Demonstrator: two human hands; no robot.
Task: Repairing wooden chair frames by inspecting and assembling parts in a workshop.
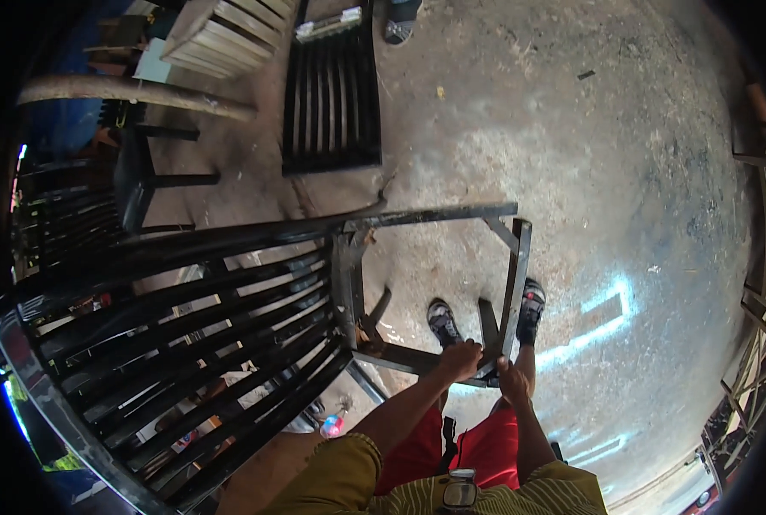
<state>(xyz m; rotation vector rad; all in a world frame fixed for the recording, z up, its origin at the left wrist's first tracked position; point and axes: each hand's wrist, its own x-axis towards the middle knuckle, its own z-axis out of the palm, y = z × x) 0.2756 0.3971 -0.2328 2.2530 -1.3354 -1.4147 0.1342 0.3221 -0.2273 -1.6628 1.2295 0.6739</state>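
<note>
Holding a black slatted chair (344,287) near one corner of its open seat frame (515,275), the person looks down from close above it. The left hand (463,359) has its grip closed over the rail just short of that corner; the right hand (512,382) is curled tight at the corner itself, though the undersides of both grips are hidden. The chair is on the concrete floor (657,215), its long back stretching away to the left, well apart from the hands.

With both hands at one end, the far weight of the back could swing or drag if the frame were lifted or turned, and the corner joint would likely take that strain. The left shoe (443,323) shows through the seat opening and the right shoe (531,302) just outside it, so a sudden twist might knock a shin or trip the person. Fingers crowded at the corner could be pinched if the joint gave. Turned the wrong way, the frame might also strike the slatted black piece (331,163) lying beyond.
</note>
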